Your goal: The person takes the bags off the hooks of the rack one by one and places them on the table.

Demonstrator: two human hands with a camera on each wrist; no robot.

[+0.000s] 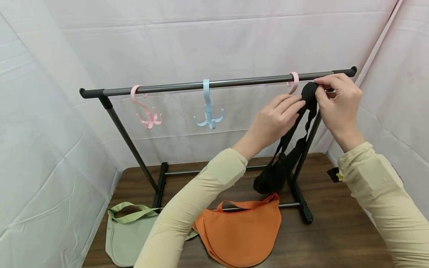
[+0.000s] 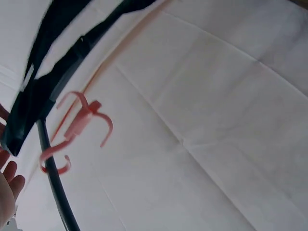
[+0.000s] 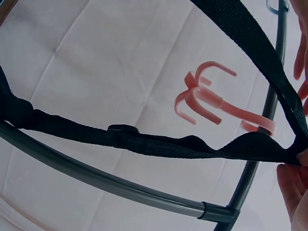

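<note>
A black bag hangs by its long strap at the right end of the rack. My right hand pinches the top of the strap between thumb and fingers, just under the rail. With fingers fairly straight, my left hand touches the strap's left side; its thumb is hidden in the head view. Close to the left fingertips, a pink hook hangs on the rail. In the right wrist view, the strap spreads into a loop in front of the pink four-pronged hook.
The rack's dark metal rail also carries a pink hook and a light blue hook. An orange bag and a pale green bag lie on the wooden table. White cloth walls enclose the space.
</note>
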